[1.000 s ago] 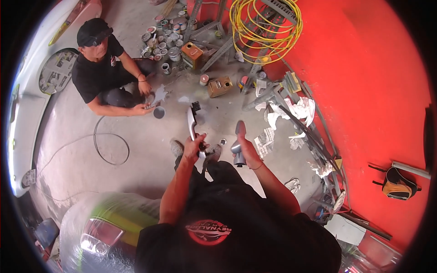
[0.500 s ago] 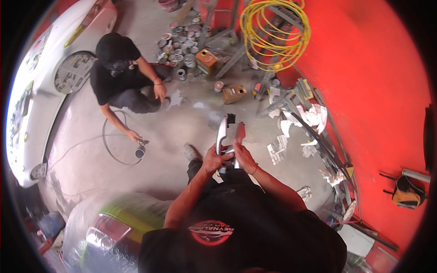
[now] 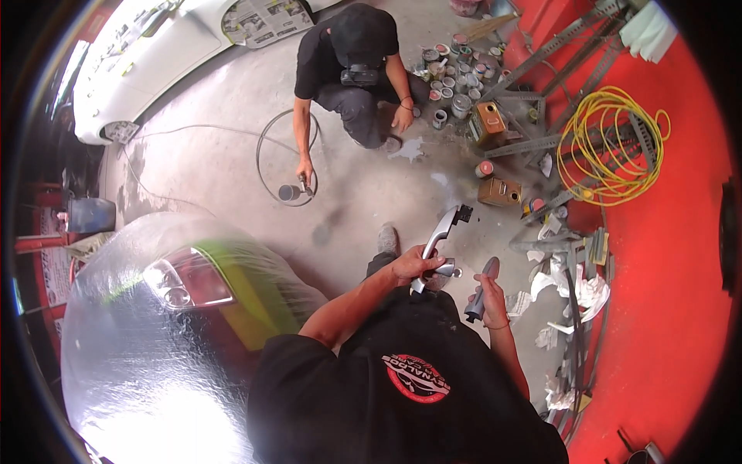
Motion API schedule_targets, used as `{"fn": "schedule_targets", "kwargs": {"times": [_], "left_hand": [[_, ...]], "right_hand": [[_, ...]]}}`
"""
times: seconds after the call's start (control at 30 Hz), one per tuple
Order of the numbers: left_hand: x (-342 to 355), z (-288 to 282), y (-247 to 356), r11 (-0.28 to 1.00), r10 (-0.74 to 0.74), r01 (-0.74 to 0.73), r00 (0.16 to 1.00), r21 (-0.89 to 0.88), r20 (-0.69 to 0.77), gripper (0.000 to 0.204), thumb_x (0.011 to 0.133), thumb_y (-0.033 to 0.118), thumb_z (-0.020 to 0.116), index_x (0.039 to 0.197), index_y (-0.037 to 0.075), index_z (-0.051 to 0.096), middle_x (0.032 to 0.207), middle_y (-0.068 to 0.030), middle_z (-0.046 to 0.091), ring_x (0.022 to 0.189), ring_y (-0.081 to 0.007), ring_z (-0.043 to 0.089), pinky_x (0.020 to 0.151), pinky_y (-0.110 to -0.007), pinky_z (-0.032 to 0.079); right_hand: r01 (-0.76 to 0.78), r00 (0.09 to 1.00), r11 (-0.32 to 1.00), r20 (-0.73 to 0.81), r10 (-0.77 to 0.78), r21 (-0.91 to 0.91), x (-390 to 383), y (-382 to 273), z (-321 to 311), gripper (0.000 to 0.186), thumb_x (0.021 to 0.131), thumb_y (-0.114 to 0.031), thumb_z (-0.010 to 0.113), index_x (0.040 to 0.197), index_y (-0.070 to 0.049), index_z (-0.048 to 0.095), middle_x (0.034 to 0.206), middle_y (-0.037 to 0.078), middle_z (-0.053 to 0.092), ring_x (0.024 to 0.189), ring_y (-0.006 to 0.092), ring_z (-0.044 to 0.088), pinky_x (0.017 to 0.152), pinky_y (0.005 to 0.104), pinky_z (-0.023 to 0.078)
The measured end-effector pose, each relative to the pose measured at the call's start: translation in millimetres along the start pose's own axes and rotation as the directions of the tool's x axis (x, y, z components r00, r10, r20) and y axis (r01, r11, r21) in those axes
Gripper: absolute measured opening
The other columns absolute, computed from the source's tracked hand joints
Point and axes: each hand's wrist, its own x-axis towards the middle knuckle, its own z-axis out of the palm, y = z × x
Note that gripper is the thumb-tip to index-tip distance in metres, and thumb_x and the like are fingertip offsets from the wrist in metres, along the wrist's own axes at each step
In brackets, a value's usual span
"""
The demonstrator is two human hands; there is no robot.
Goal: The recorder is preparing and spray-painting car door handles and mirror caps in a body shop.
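Observation:
My left hand (image 3: 411, 266) is closed round a silver car door handle (image 3: 437, 238), which tilts away from me and has a black bracket at its far end. A small silver cap-like piece (image 3: 446, 268) shows by the thumb of the same hand; whether it is separate I cannot tell. To the right and apart from it, my right hand (image 3: 495, 300) grips a darker grey car door handle (image 3: 476, 303), tilted with its dark end toward me. Both parts are held in the air in front of my black shirt.
A co-worker (image 3: 352, 77) crouches ahead, holding a spray gun (image 3: 291, 192) on a hose. Paint cans (image 3: 461, 104) and metal jugs (image 3: 499, 192) stand near a rack with a coiled yellow hose (image 3: 576, 155). A plastic-covered car (image 3: 147, 356) is at left; crumpled paper (image 3: 591, 294) lies at right.
My hands have drawn apart; the grey handle has moved right with my right hand, away from the silver one. The view has turned left, showing more of the covered car.

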Motion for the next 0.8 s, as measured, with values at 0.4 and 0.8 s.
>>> {"fn": "schedule_targets", "kwargs": {"times": [0.4, 0.8], "left_hand": [[-8, -14, -35, 0.994, 0.08, -0.07, 0.99, -0.088, 0.115, 0.025, 0.09, 0.013, 0.067, 0.103, 0.005, 0.048, 0.092, -0.0042, 0.057, 0.084, -0.0136, 0.064, 0.065, -0.025, 0.058], [-9, 34, -36, 0.982, -0.043, 0.014, 0.987, 0.188, 0.152, 0.025, 0.078, 0.011, 0.07, 0.094, 0.011, 0.052, 0.081, -0.0012, 0.061, 0.061, -0.0073, 0.055, 0.047, -0.022, 0.044]], "right_hand": [[0.084, 0.996, 0.993, 0.033, -0.081, -0.085, 3, 3, -25, 0.031, 0.091, -0.008, 0.056, 0.121, -0.002, 0.057, 0.087, 0.004, 0.051, 0.063, 0.0169, 0.06, 0.06, 0.0289, 0.054], [0.025, 0.994, 1.0, -0.104, -0.026, -0.01, 4, 84, -127, 0.027, 0.086, -0.004, 0.054, 0.112, -0.001, 0.061, 0.075, 0.005, 0.055, 0.06, 0.0186, 0.06, 0.058, 0.0307, 0.054]]}}
